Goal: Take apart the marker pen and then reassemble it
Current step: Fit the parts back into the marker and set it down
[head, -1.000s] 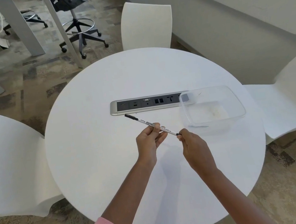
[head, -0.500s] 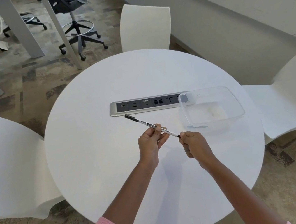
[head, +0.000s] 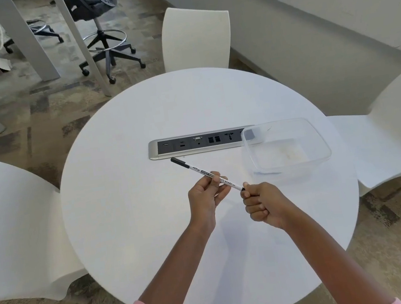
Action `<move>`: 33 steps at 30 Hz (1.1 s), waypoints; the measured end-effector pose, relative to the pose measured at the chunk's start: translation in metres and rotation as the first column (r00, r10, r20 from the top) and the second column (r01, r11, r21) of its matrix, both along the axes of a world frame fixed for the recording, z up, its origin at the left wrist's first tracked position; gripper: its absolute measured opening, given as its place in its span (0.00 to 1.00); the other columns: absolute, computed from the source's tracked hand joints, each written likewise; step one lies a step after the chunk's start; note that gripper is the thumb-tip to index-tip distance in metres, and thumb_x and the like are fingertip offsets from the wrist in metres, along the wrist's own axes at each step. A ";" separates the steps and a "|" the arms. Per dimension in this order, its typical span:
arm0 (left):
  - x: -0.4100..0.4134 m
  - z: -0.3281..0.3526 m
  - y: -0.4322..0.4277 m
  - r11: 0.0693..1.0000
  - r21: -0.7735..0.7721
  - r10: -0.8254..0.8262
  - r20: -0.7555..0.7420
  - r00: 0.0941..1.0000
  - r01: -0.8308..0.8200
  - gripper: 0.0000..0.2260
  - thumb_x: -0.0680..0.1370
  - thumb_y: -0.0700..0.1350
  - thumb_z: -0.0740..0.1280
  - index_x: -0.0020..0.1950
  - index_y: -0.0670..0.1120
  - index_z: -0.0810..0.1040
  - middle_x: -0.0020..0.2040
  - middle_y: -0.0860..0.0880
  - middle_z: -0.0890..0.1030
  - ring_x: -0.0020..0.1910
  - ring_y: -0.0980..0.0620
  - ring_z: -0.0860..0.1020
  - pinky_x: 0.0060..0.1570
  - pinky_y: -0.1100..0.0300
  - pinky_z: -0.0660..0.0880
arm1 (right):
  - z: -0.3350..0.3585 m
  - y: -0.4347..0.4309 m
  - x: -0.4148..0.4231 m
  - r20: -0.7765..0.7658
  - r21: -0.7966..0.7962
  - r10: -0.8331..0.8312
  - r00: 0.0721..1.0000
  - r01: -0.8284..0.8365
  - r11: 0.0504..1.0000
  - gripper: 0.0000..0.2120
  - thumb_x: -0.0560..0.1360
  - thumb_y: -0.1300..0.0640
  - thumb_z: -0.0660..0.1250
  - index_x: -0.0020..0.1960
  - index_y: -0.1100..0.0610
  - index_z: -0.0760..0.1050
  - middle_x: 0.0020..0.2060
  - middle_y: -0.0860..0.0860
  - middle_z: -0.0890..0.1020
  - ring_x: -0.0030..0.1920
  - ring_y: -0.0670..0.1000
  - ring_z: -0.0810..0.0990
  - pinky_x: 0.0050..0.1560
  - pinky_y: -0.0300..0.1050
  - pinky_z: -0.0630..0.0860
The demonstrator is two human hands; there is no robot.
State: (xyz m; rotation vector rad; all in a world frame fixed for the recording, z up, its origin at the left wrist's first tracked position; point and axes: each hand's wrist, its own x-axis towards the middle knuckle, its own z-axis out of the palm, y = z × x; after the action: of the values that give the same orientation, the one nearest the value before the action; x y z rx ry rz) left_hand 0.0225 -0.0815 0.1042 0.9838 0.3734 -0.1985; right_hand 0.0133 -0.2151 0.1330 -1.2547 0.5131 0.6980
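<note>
A slim white marker pen [head: 198, 170] with black lettering and a black far end is held slanted above the round white table [head: 128, 192]. My left hand [head: 206, 198] pinches its barrel near the middle between thumb and fingers. My right hand [head: 262, 205] is curled into a fist around the pen's near black end, which is mostly hidden inside the fingers. The far black tip points up-left toward the socket strip.
A silver power and data socket strip [head: 193, 144] is set into the table's middle. A clear plastic container [head: 287, 149] stands at the right, overlapping the strip's end. White chairs [head: 196, 37] surround the table, and a black office chair [head: 100, 17] stands beyond.
My right hand has rolled into a tighter fist around the pen's near end. The pen and my left hand have stayed almost in place.
</note>
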 end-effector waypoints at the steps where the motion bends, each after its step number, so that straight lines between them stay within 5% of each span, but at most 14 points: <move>1: 0.000 0.000 0.001 1.000 -0.005 0.006 -0.003 1.000 -0.006 0.07 0.77 0.36 0.62 0.42 0.42 0.77 0.29 0.52 0.83 0.31 0.58 0.82 0.35 0.68 0.79 | -0.001 0.002 -0.001 0.043 -0.050 0.009 0.999 -0.007 0.999 0.20 0.80 0.56 0.50 0.30 0.56 0.64 0.16 0.44 0.59 0.16 0.42 0.54 0.15 0.32 0.52; 5: 0.003 0.001 0.001 0.998 -0.033 0.048 -0.006 0.999 -0.048 0.07 0.77 0.35 0.63 0.42 0.41 0.78 0.30 0.52 0.83 0.31 0.58 0.82 0.35 0.68 0.79 | -0.004 0.011 -0.006 0.310 -0.357 0.076 0.948 0.042 0.933 0.21 0.80 0.53 0.52 0.31 0.56 0.69 0.21 0.49 0.63 0.20 0.46 0.60 0.24 0.36 0.59; 9: 0.005 0.002 0.001 0.994 -0.067 0.087 -0.014 0.996 -0.088 0.06 0.77 0.36 0.63 0.43 0.41 0.78 0.30 0.51 0.83 0.31 0.57 0.82 0.34 0.68 0.79 | -0.013 0.013 -0.014 0.562 -0.697 0.362 0.743 0.190 0.691 0.12 0.79 0.54 0.55 0.42 0.57 0.72 0.26 0.52 0.71 0.29 0.53 0.69 0.31 0.44 0.64; 12: 0.006 0.003 0.003 0.992 -0.083 0.098 -0.017 0.995 -0.099 0.06 0.77 0.36 0.62 0.43 0.41 0.78 0.29 0.51 0.83 0.32 0.57 0.82 0.34 0.68 0.79 | -0.022 0.012 -0.018 0.590 -0.787 0.523 0.615 0.294 0.543 0.06 0.78 0.57 0.59 0.50 0.58 0.73 0.32 0.51 0.75 0.36 0.54 0.73 0.33 0.38 0.66; 14: 0.005 0.003 0.003 0.990 -0.093 0.101 -0.022 0.995 -0.102 0.06 0.77 0.36 0.62 0.42 0.41 0.78 0.30 0.51 0.83 0.32 0.57 0.82 0.34 0.68 0.79 | -0.025 0.013 -0.019 0.594 -0.804 0.590 0.546 0.393 0.446 0.07 0.76 0.60 0.62 0.51 0.61 0.74 0.36 0.55 0.79 0.39 0.57 0.76 0.35 0.45 0.74; 16: 0.005 0.004 0.002 0.989 -0.102 0.100 -0.028 0.995 -0.103 0.06 0.77 0.36 0.62 0.42 0.40 0.78 0.29 0.51 0.83 0.31 0.57 0.82 0.34 0.68 0.79 | -0.026 0.012 -0.020 0.611 -0.781 0.637 0.471 0.490 0.387 0.07 0.75 0.62 0.63 0.48 0.64 0.76 0.34 0.59 0.80 0.35 0.60 0.78 0.29 0.52 0.77; 19: 0.004 0.004 0.002 0.989 -0.110 0.090 -0.035 0.995 -0.094 0.07 0.77 0.35 0.62 0.42 0.40 0.78 0.29 0.51 0.83 0.31 0.57 0.82 0.33 0.68 0.79 | -0.026 0.010 -0.019 0.600 -0.760 0.688 0.408 0.561 0.330 0.13 0.75 0.59 0.56 0.41 0.64 0.76 0.28 0.57 0.77 0.29 0.59 0.76 0.21 0.45 0.74; 26: 0.003 0.005 0.001 0.990 -0.120 0.065 -0.051 0.997 -0.071 0.07 0.77 0.35 0.62 0.42 0.40 0.77 0.28 0.51 0.83 0.30 0.57 0.82 0.33 0.68 0.79 | -0.024 0.011 -0.016 0.663 -0.739 0.606 0.440 0.514 0.435 0.06 0.70 0.68 0.61 0.37 0.66 0.76 0.27 0.59 0.78 0.28 0.57 0.74 0.28 0.42 0.66; 29: 0.003 0.006 0.001 0.990 -0.124 0.067 -0.059 0.996 -0.074 0.07 0.78 0.35 0.61 0.42 0.40 0.77 0.28 0.51 0.83 0.30 0.58 0.82 0.32 0.68 0.79 | -0.024 0.013 -0.016 0.690 -0.722 0.497 0.527 0.445 0.530 0.08 0.73 0.69 0.61 0.36 0.65 0.74 0.26 0.55 0.75 0.28 0.53 0.67 0.30 0.40 0.57; 33: 0.004 0.006 0.002 0.990 -0.122 0.060 -0.055 0.997 -0.066 0.07 0.78 0.36 0.61 0.42 0.40 0.77 0.28 0.51 0.83 0.30 0.58 0.82 0.33 0.68 0.79 | -0.020 0.016 -0.012 0.655 -0.667 0.316 0.687 0.327 0.670 0.15 0.76 0.63 0.59 0.31 0.56 0.69 0.21 0.45 0.65 0.24 0.46 0.62 0.28 0.41 0.57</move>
State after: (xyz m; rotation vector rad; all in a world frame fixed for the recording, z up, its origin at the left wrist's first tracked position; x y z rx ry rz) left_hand 0.0267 -0.0792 0.1098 0.8445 0.4329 -0.1877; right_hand 0.0011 -0.1991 0.1126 -2.1837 0.0874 -0.1513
